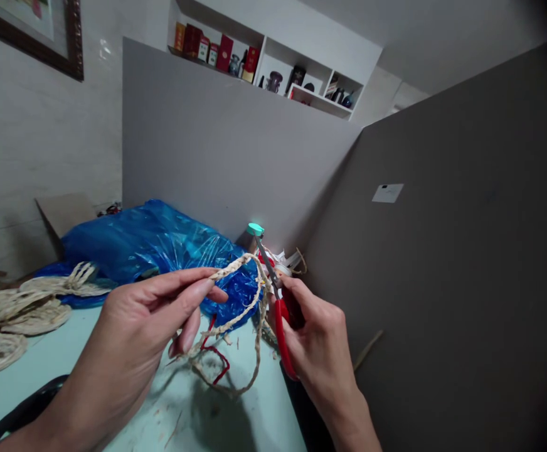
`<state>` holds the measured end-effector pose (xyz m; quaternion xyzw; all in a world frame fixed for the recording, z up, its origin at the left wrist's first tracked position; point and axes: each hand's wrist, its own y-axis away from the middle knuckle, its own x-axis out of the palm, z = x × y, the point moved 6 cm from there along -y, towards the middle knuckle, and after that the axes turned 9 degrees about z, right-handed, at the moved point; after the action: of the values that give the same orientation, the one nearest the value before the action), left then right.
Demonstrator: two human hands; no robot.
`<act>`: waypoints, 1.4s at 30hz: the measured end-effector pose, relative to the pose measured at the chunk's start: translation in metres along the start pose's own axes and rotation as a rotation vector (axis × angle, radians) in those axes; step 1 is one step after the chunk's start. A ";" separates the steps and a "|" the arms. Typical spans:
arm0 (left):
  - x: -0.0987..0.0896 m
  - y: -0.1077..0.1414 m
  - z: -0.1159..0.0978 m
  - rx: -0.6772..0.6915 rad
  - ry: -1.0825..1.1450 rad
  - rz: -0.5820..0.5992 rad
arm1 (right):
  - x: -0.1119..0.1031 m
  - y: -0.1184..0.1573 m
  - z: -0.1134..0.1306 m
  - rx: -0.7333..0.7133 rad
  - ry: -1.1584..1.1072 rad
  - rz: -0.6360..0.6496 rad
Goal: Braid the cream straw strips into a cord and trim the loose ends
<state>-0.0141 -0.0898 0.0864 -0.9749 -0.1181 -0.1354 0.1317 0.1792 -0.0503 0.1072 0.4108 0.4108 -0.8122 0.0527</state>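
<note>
My left hand (pixel 160 314) pinches a pale braided cord (pixel 236 266) between thumb and fingers. The cord arches to the right and hangs down in loops over the table. In my right hand (pixel 320 333) is a pair of scissors (pixel 280 326) with red handles. Their dark blades point up and to the left, right beside the bend of the cord; whether they touch it I cannot tell. A thin red string (pixel 219 361) dangles among the loops below my left hand.
The pale green table (pixel 151 408) carries small scraps. A blue plastic bag (pixel 160 242) lies behind my left hand, with flat pale woven pieces (pixel 24 311) at the left. A container with a green lid (pixel 255 229) stands at the back. Grey panels (pixel 236 144) enclose the far and right sides.
</note>
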 end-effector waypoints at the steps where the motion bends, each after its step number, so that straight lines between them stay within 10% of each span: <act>1: 0.000 0.000 0.000 -0.006 0.005 0.003 | -0.002 0.000 0.002 -0.002 -0.029 0.004; 11: 0.001 0.000 0.005 -0.023 0.001 0.060 | 0.004 0.003 0.030 -0.148 0.028 0.065; 28: 0.002 0.000 0.013 -0.060 -0.040 0.033 | 0.014 0.001 0.010 -0.125 0.203 0.042; 36: 0.009 -0.003 0.024 -0.169 -0.012 0.182 | 0.024 -0.004 -0.022 0.361 -0.791 -0.006; 42: 0.016 0.002 0.037 -0.204 -0.134 0.284 | 0.038 -0.008 -0.019 0.398 -1.205 -0.022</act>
<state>0.0098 -0.0783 0.0561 -0.9969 0.0267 -0.0613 0.0417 0.1628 -0.0223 0.0787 -0.1209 0.1544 -0.9622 0.1892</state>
